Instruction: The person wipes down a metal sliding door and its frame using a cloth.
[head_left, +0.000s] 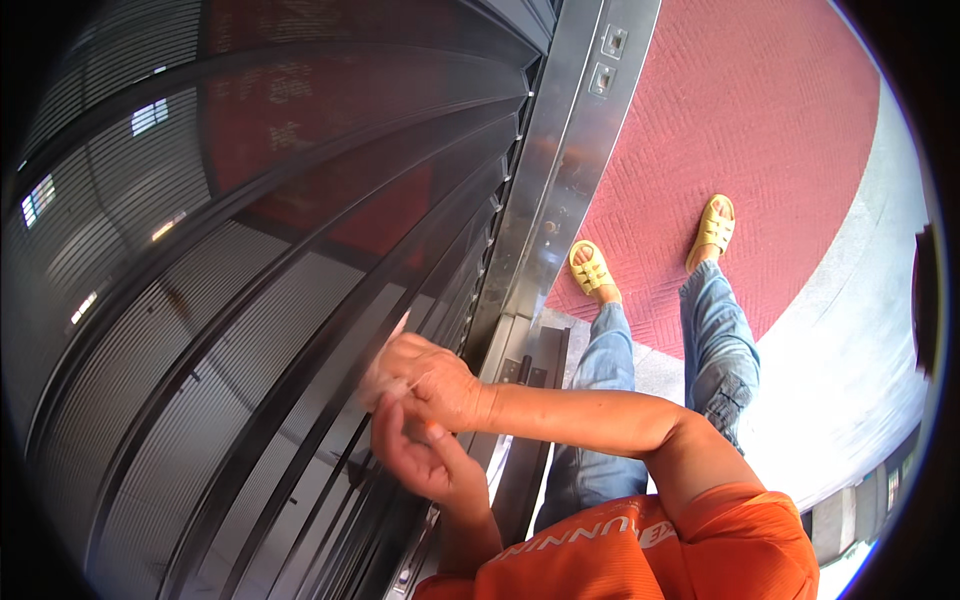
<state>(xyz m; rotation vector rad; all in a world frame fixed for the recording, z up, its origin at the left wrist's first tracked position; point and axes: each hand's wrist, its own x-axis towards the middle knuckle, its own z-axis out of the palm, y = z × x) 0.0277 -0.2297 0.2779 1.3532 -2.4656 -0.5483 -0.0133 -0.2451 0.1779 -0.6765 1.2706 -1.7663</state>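
My right hand (433, 384) reaches across my body, its fingers bent around a thin pale sheet (371, 386), perhaps a tissue or film. The sheet is blurred and mostly hidden by the hand. Just below, my left hand (427, 457) is held palm up with its fingers curled and its thumb raised. Its fingertips meet the underside of the right hand near the sheet; whether they grip it cannot be told. Both hands are before a dark glossy panelled door (300, 300) with curved-looking dark frame bars, and contact with its surface is unclear.
A worn metal threshold (551, 202) with two latch sockets runs along the door's foot. A red textured mat (742, 97) lies under my feet in yellow sandals (712, 225). Pale paving (847, 285) lies to the right. A short dark cylinder (524, 369) stands near the door corner.
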